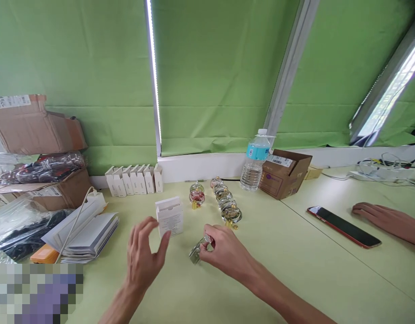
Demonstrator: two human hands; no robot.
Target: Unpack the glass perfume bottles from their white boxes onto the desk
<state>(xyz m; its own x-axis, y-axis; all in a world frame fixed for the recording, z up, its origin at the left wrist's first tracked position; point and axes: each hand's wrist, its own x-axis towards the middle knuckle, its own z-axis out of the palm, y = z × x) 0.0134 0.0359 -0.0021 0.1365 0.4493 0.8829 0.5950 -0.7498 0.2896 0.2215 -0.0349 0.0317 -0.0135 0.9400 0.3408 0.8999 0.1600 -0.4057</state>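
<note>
My right hand (pixel 220 245) pinches a small clear glass bottle (pixel 195 254) with a shiny silvery part, tilted just over the table. Its exact kind is partly hidden by my fingers. My left hand (pixel 144 249) is open, thumb and fingers apart, close to the front left of a white carton (pixel 171 220). That carton stands upright, with printed text on its front and its top seemingly open. Behind my hands, a short group of round glass bottles with gold caps (pixel 197 196) sits beside a longer row of similar bottles (pixel 226 202).
Several white cartons (pixel 135 181) stand along the wall. A water bottle (pixel 252 164) and brown cardboard box (pixel 284 175) stand behind. At left are papers (pixel 89 236) and stacked boxes (pixel 38 130). A phone (pixel 344 227) lies at right near another person's hand (pixel 385 220).
</note>
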